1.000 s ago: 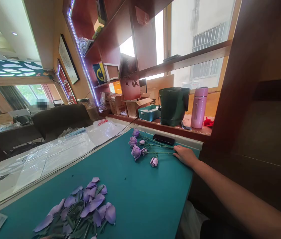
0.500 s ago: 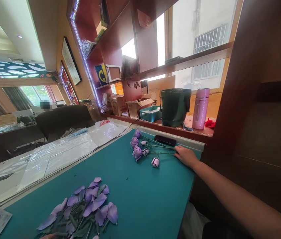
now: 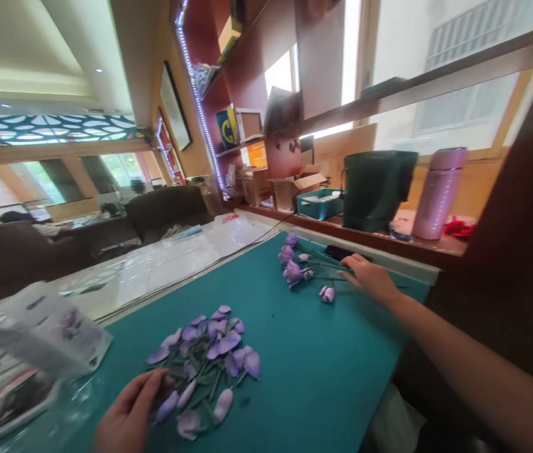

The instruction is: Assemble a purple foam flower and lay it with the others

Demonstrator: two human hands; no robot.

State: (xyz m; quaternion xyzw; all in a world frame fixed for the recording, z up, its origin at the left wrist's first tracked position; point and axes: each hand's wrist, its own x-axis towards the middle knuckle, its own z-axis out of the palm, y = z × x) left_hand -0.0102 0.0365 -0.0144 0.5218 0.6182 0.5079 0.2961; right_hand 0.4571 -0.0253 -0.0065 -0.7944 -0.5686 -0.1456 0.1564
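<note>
On the teal mat (image 3: 294,352), purple flowers (image 3: 292,272) with thin green stems lie near the back edge. My right hand (image 3: 372,280) is over the stem ends, slightly blurred, thumb and fingers apart. A loose pile of purple petals and green leaf and stem pieces (image 3: 219,343) spreads across the nearer part of the mat. At its left edge is my left hand (image 3: 129,409), thumb and fingers pressed together; whatever may be between the fingertips is hidden. A pale pink bud (image 3: 327,294) lies just in front of the stems.
A black phone-like object (image 3: 336,252) lies behind the stems. Along the ledge stand a pink thermos (image 3: 438,195), a dark bin (image 3: 377,189) and a teal basket (image 3: 319,205). At left are a white box (image 3: 53,330) and clear plastic (image 3: 70,415). Plastic sheets (image 3: 162,267) cover the adjoining surface.
The view has swung left and down, shifting the scene rightward. My left hand has come into fuller view beside the petals. My right hand's thumb and fingers have spread apart at the stem ends.
</note>
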